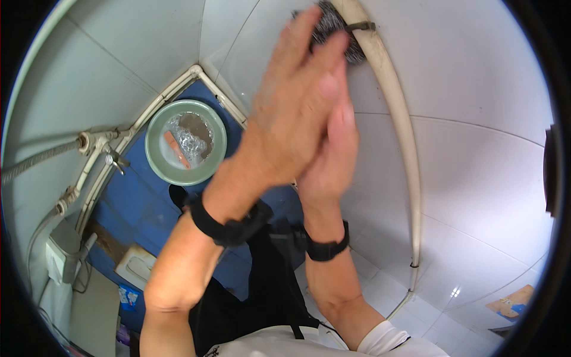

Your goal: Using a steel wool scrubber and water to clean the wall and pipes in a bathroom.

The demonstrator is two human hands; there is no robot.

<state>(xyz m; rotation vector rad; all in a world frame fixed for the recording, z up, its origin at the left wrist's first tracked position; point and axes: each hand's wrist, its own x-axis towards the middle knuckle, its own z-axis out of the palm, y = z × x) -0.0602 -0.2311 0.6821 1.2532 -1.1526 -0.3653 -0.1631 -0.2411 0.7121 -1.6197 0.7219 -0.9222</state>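
Note:
My left hand (288, 107) and my right hand (333, 149) are raised in front of the tiled wall, palms laid against each other. My left fingers stretch upward, slightly smeared by motion. Most of my right hand's fingers are hidden behind the left, but the hand lies flat along it. Just beyond the fingertips, a dark grey steel-wool scourer (330, 27) sits beside a cream pipe (389, 77); whether a finger touches it I cannot tell. Black straps (326, 243) circle both wrists.
A pale green basin (153, 160) on the blue floor (128, 196) holds sudsy water and a wooden-handled brush (176, 150). Left, a tap (116, 159) and hose (41, 163) run along the wall. A white dish (137, 266) and blue packet (128, 296) lie lower left.

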